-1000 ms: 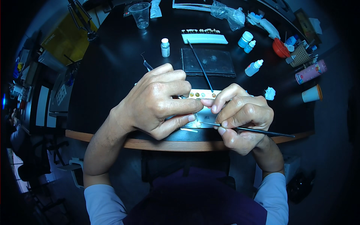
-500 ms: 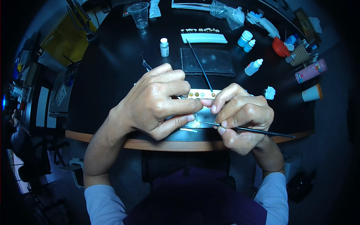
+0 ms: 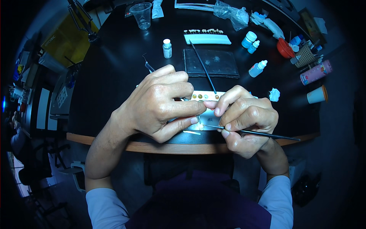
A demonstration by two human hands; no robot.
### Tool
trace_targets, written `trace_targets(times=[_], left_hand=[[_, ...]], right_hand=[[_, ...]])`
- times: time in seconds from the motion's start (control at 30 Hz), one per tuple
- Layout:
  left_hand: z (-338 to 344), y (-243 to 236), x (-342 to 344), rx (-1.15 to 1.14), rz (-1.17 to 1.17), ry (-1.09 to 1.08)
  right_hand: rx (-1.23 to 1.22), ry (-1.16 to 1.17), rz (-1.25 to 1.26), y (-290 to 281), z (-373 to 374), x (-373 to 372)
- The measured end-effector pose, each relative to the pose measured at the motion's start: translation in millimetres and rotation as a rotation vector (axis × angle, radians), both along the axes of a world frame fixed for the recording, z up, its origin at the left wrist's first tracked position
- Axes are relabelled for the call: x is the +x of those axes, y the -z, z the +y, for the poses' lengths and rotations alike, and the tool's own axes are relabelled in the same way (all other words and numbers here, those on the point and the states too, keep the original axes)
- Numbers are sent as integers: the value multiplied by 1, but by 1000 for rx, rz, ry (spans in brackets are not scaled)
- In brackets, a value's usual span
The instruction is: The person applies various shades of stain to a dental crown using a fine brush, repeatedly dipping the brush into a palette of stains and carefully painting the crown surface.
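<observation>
Curled fingers of my left hand point(image 3: 164, 103) pinch a slim metal tool point(image 3: 199, 119), mostly hidden by the hand; it looks like tweezers. By its lower end is a small pale, tooth-like piece point(image 3: 201, 127). From the other side, my right hand point(image 3: 249, 118) grips a fine brush point(image 3: 270, 134) with a black handle, its thin tip pointing left, close to the piece; I cannot tell if they touch. The fingertips of both hands meet above a palette point(image 3: 215, 123) with coloured round wells along its far edge. A second brush point(image 3: 204, 66) rests with one end on the palette.
Beyond the hands lie a dark flat case point(image 3: 228, 68) and a white holder point(image 3: 209, 39) with several tooth-shaped pieces. Small bottles point(image 3: 167, 49) stand left and right, with a dropper bottle point(image 3: 258, 68). A clear cup point(image 3: 142, 17), crumpled tissue point(image 3: 274, 94) and paper cup point(image 3: 316, 94) are farther out.
</observation>
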State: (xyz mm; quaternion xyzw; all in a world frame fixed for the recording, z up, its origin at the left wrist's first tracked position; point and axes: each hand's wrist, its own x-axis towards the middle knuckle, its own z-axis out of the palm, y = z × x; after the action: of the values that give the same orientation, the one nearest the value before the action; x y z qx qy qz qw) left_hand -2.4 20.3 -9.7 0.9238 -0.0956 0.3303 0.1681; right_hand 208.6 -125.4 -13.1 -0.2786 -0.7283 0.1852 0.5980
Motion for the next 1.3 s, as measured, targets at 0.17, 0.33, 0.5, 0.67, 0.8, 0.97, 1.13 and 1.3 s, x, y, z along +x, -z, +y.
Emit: trace_targets(times=[0.17, 0.33, 0.5, 0.67, 0.8, 0.97, 1.13, 1.3], left_hand=[[0, -1, 0, 1, 5, -1], [0, 0, 0, -4, 0, -2], [0, -1, 0, 3, 4, 3], [0, -1, -2, 7, 4, -3], [0, 0, 0, 5, -6, 5], [0, 0, 1, 6, -5, 7], [0, 0, -1, 16, 2, 1], [0, 2, 0, -4, -3, 11]], right_hand=[[4, -6, -9, -1, 0, 0], [0, 0, -6, -2, 0, -1], [6, 9, -3, 0, 0, 0], [-40, -78, -84, -3, -2, 6], [-37, -66, -80, -2, -1, 5], [6, -2, 23, -1, 1, 0], [3, -7, 9, 0, 0, 0], [-16, -14, 17, 0, -1, 0]])
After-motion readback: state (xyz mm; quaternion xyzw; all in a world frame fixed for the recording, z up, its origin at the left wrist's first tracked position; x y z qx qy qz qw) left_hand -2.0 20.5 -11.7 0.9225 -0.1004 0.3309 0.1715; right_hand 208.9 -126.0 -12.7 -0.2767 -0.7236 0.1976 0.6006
